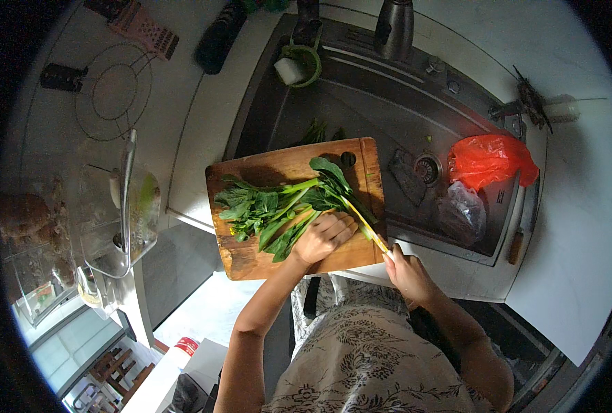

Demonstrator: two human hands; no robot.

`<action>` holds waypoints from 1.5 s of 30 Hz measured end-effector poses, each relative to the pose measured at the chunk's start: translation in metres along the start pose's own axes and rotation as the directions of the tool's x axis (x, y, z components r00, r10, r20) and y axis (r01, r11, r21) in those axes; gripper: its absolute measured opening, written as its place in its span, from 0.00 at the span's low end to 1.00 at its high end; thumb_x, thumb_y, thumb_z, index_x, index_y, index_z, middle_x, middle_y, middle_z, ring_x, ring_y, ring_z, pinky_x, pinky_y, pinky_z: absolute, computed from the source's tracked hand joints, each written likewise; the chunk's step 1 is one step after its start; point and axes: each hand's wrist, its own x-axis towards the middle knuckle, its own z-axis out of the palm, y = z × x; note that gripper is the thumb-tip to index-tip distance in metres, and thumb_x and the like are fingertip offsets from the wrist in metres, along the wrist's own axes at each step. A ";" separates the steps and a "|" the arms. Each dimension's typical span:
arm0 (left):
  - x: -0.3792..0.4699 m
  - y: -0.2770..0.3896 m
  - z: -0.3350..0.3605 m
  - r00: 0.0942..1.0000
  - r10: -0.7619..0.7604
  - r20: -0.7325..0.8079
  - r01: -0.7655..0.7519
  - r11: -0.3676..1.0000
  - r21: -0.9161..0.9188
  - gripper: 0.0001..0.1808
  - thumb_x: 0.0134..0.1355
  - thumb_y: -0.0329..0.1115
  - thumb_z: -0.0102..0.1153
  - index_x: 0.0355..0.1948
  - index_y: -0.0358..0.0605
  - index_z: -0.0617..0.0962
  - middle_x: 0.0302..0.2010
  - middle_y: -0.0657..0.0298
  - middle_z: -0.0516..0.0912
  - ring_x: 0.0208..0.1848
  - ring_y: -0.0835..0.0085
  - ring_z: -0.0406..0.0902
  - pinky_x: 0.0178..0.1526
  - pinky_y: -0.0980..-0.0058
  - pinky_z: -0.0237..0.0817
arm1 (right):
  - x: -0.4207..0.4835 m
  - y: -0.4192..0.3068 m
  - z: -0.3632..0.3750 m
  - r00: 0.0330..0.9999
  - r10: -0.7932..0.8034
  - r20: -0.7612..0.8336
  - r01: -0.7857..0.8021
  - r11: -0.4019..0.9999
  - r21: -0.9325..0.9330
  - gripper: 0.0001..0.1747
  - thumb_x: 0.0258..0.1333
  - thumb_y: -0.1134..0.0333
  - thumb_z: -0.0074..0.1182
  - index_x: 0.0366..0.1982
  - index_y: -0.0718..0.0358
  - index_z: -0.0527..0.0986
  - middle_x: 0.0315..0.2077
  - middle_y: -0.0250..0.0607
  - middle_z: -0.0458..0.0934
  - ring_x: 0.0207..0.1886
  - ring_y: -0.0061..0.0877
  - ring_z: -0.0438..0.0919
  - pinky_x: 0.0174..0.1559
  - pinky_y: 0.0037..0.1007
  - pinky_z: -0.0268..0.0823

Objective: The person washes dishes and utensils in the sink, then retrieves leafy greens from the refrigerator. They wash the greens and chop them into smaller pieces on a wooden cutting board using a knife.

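A wooden cutting board [249, 266] lies across the near edge of the sink, bearing leafy green vegetables [264, 206] with a few yellow buds. My left hand [326, 235] is closed over the stems near the board's middle. In my right hand [406, 271], at the board's near right corner, is the handle of a knife [364, 219]. Its narrow, bright blade points up and left over the stems. Whether the blade's edge touches the board cannot be seen.
Beyond the board is a dark sink [337, 103] with a drain [428, 169], a red plastic bag [492, 160] and a clear plastic bag [461, 211]. A green strainer [314, 64] hangs at its back left. Clear containers [148, 232] and a wire rack [112, 93] are at left.
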 end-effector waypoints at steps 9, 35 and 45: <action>-0.002 -0.001 -0.001 1.000 -0.012 0.009 0.013 0.998 -0.053 0.17 0.43 0.27 0.53 0.39 0.42 0.79 0.38 0.64 0.79 0.40 0.72 0.76 0.43 0.76 0.69 | 0.027 -0.003 0.010 0.996 -0.075 -0.038 0.079 0.988 0.130 0.14 0.60 0.66 0.46 0.39 0.72 0.68 0.14 0.54 0.72 0.17 0.42 0.75 0.19 0.39 0.65; 0.003 0.014 -0.035 0.912 -0.124 0.392 0.018 0.964 0.264 0.16 0.55 0.36 0.46 0.46 0.51 0.73 0.41 0.70 0.73 0.46 0.74 0.67 0.53 0.68 0.54 | 0.027 0.000 0.013 0.998 -0.027 -0.049 0.030 0.998 0.058 0.18 0.60 0.63 0.45 0.39 0.76 0.67 0.14 0.56 0.73 0.19 0.47 0.75 0.20 0.41 0.66; -0.026 0.011 -0.081 0.948 -0.192 0.252 0.176 0.981 0.085 0.12 0.51 0.29 0.54 0.38 0.57 0.77 0.38 0.71 0.73 0.45 0.70 0.68 0.60 0.59 0.52 | 0.030 0.006 0.011 0.996 -0.045 -0.073 0.048 0.998 0.039 0.22 0.61 0.60 0.44 0.41 0.77 0.68 0.12 0.56 0.71 0.16 0.46 0.74 0.16 0.40 0.63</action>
